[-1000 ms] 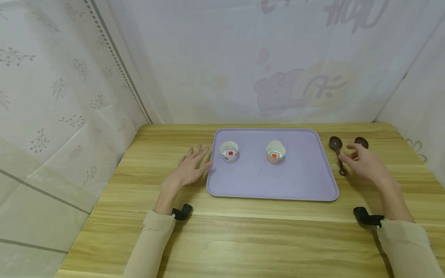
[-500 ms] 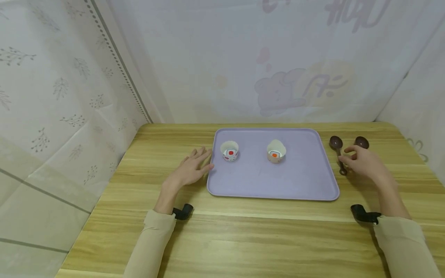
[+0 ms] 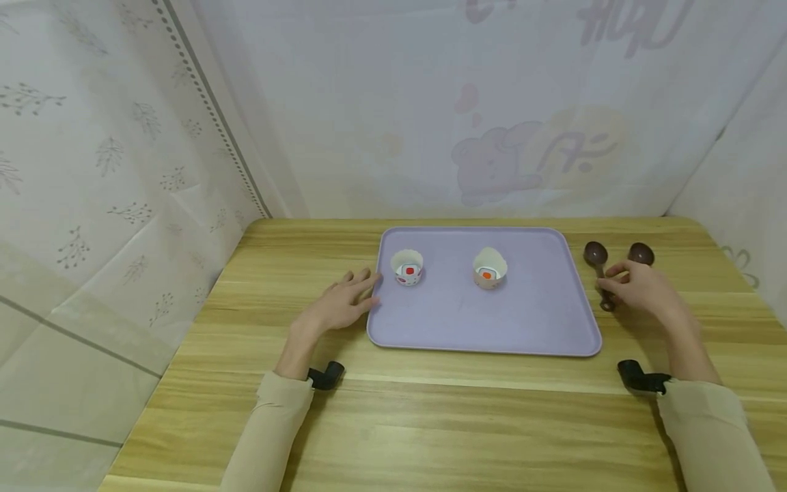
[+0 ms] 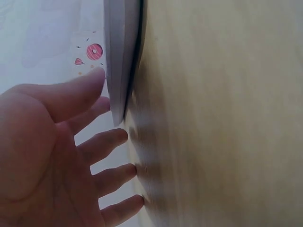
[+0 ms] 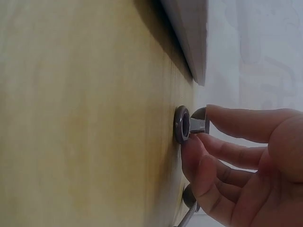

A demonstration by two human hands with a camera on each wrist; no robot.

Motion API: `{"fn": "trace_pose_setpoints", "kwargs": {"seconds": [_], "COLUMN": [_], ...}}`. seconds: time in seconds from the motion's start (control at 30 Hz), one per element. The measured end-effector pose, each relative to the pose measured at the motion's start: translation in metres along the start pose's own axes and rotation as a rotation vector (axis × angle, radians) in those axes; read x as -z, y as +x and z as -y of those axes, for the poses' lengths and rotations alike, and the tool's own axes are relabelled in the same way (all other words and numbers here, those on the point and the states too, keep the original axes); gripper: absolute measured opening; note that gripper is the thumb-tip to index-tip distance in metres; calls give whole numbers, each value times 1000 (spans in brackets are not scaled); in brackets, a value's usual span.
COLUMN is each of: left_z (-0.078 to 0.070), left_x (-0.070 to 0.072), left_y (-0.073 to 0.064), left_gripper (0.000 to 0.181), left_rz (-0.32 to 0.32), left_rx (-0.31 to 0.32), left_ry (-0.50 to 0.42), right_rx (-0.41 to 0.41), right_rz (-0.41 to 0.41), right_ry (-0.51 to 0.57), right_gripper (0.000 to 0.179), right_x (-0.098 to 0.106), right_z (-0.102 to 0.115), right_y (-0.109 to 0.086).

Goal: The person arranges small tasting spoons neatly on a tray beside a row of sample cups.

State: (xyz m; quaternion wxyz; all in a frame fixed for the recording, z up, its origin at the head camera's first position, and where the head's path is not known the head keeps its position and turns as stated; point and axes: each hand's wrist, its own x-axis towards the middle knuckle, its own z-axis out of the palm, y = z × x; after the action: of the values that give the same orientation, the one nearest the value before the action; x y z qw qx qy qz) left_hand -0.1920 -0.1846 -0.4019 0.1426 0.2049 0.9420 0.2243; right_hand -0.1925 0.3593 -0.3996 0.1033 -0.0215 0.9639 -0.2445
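Observation:
My right hand (image 3: 642, 287) pinches the handle of a dark brown measuring spoon (image 3: 595, 253) between thumb and fingers. In the right wrist view the ring end (image 5: 181, 125) of its handle faces the camera, close to the table. A second brown measuring spoon (image 3: 641, 253) lies just beyond the hand, its handle mostly hidden. My left hand (image 3: 337, 305) is spread at the left edge of a lilac tray (image 3: 443, 318), thumb and fingertips at the rim. Two paper baking cups stand on the tray: one with a red patch inside (image 3: 407, 267), one with an orange patch (image 3: 489, 268).
The tray lies on a wood-grain table (image 3: 467, 424), a short way left of the measuring spoons. A pale printed curtain (image 3: 369, 116) hangs behind the table and along its sides. A black wrist mount (image 3: 642, 377) sits on each forearm.
My right hand has shifted slightly left and nearer, its thumb and fingers closing on the left measuring spoon's handle. My left hand has drawn slightly nearer along the tray's edge.

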Motion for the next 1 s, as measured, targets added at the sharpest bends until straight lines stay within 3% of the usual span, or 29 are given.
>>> {"fn": "trace_pose_setpoints", "kwargs": {"seconds": [1.0], "left_z": [-2], "left_x": [-1], "left_y": [-1], "left_gripper": [57], "left_rz": [14], "left_rx": [19], "left_ry": [9], "right_rx": [-2], "right_rz": [37], "right_ry": [52], "right_gripper": [36], "right_x": [-1], "right_z": [5], "right_y": [3]}}
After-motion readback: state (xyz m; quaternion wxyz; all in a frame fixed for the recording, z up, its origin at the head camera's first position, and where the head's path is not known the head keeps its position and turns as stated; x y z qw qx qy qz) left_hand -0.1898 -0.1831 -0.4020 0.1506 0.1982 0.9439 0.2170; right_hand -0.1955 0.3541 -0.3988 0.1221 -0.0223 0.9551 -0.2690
